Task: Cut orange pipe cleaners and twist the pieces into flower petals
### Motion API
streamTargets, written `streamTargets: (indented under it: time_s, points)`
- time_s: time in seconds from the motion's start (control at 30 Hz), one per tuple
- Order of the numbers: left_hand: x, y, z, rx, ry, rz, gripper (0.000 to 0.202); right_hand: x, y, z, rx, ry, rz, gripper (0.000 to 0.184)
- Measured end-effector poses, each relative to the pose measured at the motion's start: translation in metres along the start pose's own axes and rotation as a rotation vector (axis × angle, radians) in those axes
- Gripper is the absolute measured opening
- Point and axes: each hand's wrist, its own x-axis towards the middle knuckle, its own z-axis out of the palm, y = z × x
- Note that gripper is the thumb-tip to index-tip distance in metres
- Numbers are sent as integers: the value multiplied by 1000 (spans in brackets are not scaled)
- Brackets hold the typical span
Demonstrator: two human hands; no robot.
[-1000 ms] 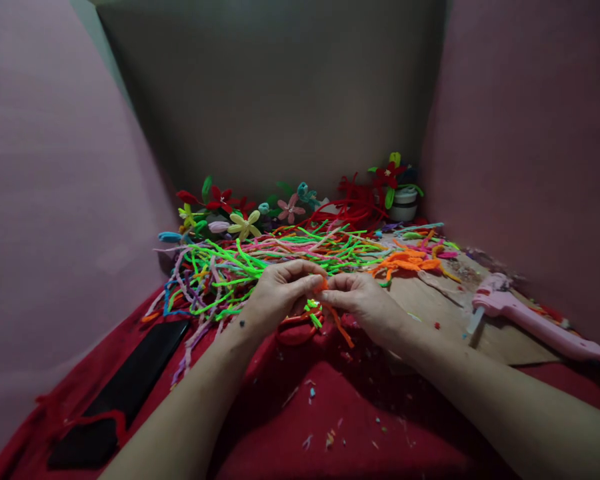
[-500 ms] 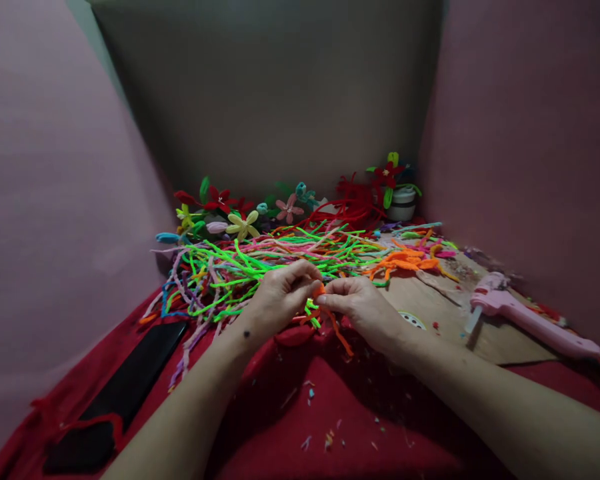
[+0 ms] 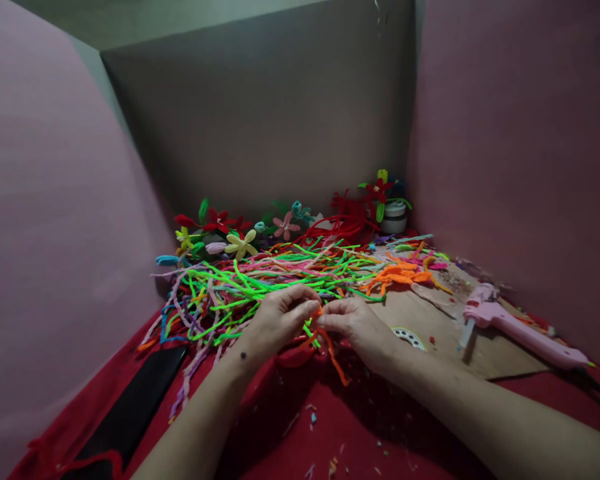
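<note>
My left hand (image 3: pixel 279 320) and my right hand (image 3: pixel 359 325) meet at the middle of the view, fingertips pinched together on an orange pipe cleaner (image 3: pixel 333 353). Its loose end hangs down from my fingers over the red cloth (image 3: pixel 330 427). Just behind my hands lies a big tangle of pipe cleaners (image 3: pixel 260 277), mostly neon green, with pink, purple, blue and orange ones mixed in. Some of them run under my left hand.
Finished pipe-cleaner flowers (image 3: pixel 240 241) line the back wall, one in a small white pot (image 3: pixel 393 217). A pink glue gun (image 3: pixel 517 328) lies on a brown board (image 3: pixel 445 320) at right. A black flat object (image 3: pixel 130 413) lies at lower left. Cardboard and pink walls enclose the space.
The camera has tilted up a little, so everything sits lower in view. My hands stay pinched together on the orange pipe cleaner with slight finger shifts.
</note>
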Motion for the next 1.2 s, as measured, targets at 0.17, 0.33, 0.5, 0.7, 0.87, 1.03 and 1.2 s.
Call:
streamTargets:
  time_s: [0.17, 0.33, 0.5, 0.7, 0.87, 1.03, 1.2]
  points:
    - [0, 2, -5, -252, -105, -197, 18, -2, -1, 3, 58, -14, 23, 16]
    - [2, -2, 1, -281, 12, -208, 18, 1, 1, 0, 67, 1, 3, 15]
    - [4, -8, -1, -478, -114, -256, 26, 4, -1, 0, 77, 30, 24, 13]
    - [5, -16, 4, -522, -96, -305, 27, 7, -1, 2, 133, 182, 37, 8]
    - [4, -9, 10, -501, -57, -313, 26, 7, 1, 0, -21, 232, -61, 9]
    - [3, -5, 18, -414, 12, -291, 22, 7, 5, 4, -12, 191, -70, 4]
    - [4, -9, 20, -338, 51, -252, 17, 6, 4, 8, 139, 202, 13, 10]
